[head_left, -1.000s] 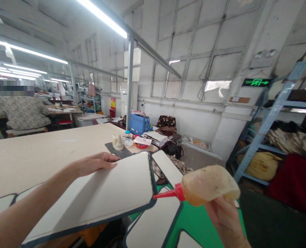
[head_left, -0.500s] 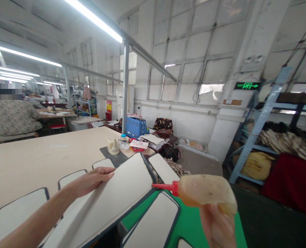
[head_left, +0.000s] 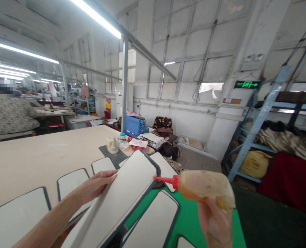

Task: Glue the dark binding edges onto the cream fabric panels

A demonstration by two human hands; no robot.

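My left hand (head_left: 100, 186) grips the left side of a cream panel with dark edging (head_left: 132, 186), thumb on top and the other fingers partly hidden. The panel is raised at a tilt, bent along its left side. From below, my right hand (head_left: 216, 218) is wrapped round a translucent squeeze bottle (head_left: 204, 186) with amber liquid in it. The bottle lies sideways, and its red nozzle (head_left: 165, 179) points left, its tip at the panel's right edge near the far corner. Whether liquid comes out is too small to tell. Another cream panel (head_left: 153, 217) lies below on a green surface (head_left: 191, 217).
Several similar panels (head_left: 21, 213) lie on the beige table (head_left: 39, 158) at left. Farther back are a dark mat (head_left: 119, 158) with pale blocks (head_left: 112, 145), a blue crate (head_left: 135, 124) and papers (head_left: 153, 138). Metal shelving (head_left: 258, 120) stands right; a person (head_left: 10, 115) sits far left.
The panel has tilted more steeply, and my left hand has shifted slightly right with it. The bottle has risen a little, its nozzle tip staying at the panel's edge.
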